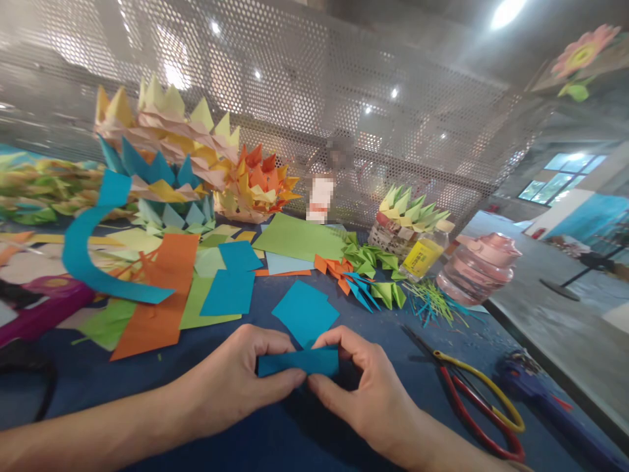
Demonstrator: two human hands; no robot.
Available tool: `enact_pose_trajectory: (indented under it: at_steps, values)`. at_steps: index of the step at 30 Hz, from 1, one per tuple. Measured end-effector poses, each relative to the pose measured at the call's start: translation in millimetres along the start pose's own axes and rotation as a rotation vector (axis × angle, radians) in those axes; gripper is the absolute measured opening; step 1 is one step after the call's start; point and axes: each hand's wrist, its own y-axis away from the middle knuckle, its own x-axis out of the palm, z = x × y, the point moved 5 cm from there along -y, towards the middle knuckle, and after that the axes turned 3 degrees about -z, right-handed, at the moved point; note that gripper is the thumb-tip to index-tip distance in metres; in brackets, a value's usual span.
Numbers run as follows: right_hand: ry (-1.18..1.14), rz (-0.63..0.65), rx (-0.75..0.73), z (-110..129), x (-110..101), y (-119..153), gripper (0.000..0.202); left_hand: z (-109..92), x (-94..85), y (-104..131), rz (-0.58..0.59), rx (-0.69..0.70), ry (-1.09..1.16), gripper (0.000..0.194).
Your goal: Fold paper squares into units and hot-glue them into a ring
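Clearly, a narrow blue paper strip point(298, 362) is gripped from both sides by the left hand point(246, 370) and the right hand point(366, 380), several fingertips being hidden behind it. Whether it is touched by the flat blue paper squares point(302, 308) just beyond cannot be told; well left of the hands, a glossy purple tool point(49, 299) is cut off.

Scissors point(447, 380) and cut paper point(299, 362) show a craft workshop.
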Motion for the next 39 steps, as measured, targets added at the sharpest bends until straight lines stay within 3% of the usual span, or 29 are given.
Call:
enact_pose_trajectory:
  at_steps: [5,13,25,33,39]
  values:
    - [-0.015,-0.007,0.027,3,-6,0,0.018,0,0.9,1,0.026,-0.047,-0.001,0.028]
    - [-0.019,0.012,0.065,0,-8,0,0.023,-3,-1.3,0,0.024,0.009,-0.078,0.029]
    - [0.043,-0.021,0.043,3,-16,-1,0.024,-2,-3.4,0,0.016,-0.042,-0.104,0.031]
    - [0.068,-0.018,-0.010,2,-12,3,0.018,-6,-2.5,1,0.085,-0.045,-0.068,0.024]
    - [0.077,-0.031,-0.056,2,-10,4,0.015,-5,-0.8,5,0.092,-0.121,-0.080,0.017]
